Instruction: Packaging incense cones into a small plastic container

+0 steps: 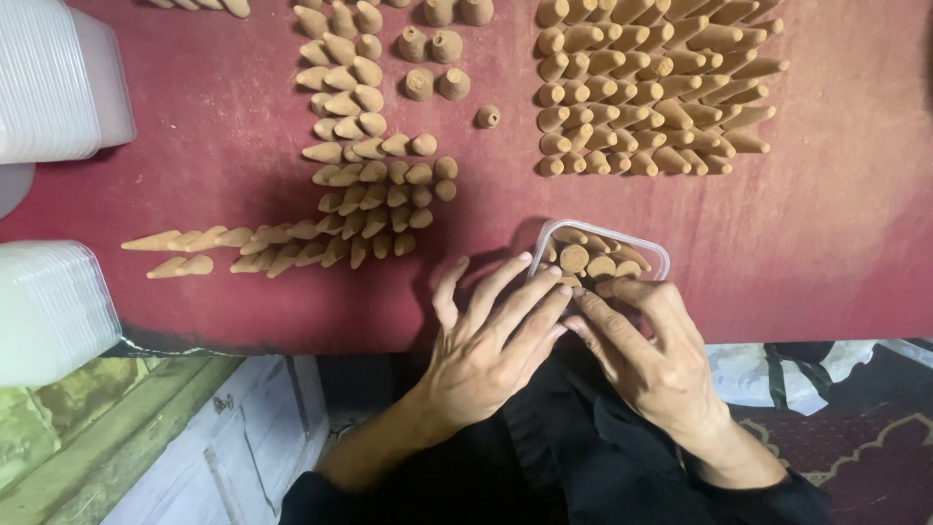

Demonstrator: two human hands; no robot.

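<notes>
Red table point(826, 243) still loaded with loose cones point(651, 87). Clear box point(653, 255) at the near edge is maybe half packed. Left hand point(491, 340) and right hand point(651, 355) rest open-fingered on it, gripping nothing.

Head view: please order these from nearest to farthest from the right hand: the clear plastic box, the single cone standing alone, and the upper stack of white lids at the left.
From the right hand:
1. Clear plastic box, under its fingertips, touching.
2. Single cone, up and to the left on the red table.
3. Upper stack of white lids, far left corner.
</notes>
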